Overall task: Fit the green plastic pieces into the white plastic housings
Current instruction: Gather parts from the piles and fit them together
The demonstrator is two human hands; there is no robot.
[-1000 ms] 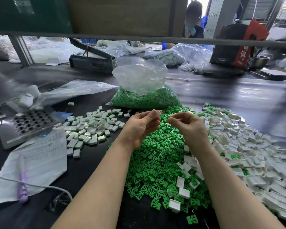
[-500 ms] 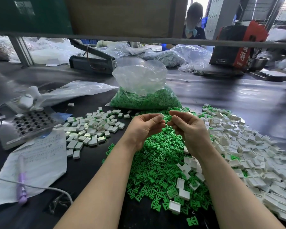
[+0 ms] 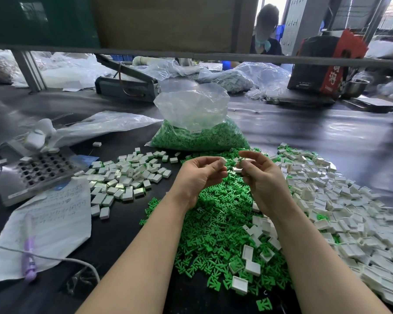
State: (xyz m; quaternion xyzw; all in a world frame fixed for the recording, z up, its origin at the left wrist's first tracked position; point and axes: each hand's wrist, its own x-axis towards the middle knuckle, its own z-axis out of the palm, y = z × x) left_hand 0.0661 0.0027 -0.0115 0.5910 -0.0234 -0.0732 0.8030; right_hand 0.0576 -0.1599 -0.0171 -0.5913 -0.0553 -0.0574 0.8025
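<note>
- Left hand [image 3: 199, 175]: raised over the work surface, fingers curled, with a white housing [image 3: 222, 160] pinched at the tips of thumb and forefinger. The piece is held out at the fingertips, probably so that it stays exposed for joining or for setting aside.
- Right hand [image 3: 262, 175]: level with the left and just beside it, fingers curled round another small white piece [image 3: 242, 164]. Whether a green part already sits in either piece cannot be told.
- Green pieces [image 3: 216, 223]: a loose heap directly below both hands and forearms, within easy reach of either.
- Empty housings [image 3: 340, 200]: a broad white pile to the right of the right hand, feeding that side.
- Filled housings [image 3: 125, 177]: a smaller pile to the left of the left hand; several show green edges, so this is likely the output side.
- Bag of green pieces [image 3: 197, 130]: beyond the hands, its mouth open, apparently the reserve stock.
- Perforated metal tray [image 3: 35, 173] and paper sheet [image 3: 50, 225]: far left of the left hand, untouched.
</note>
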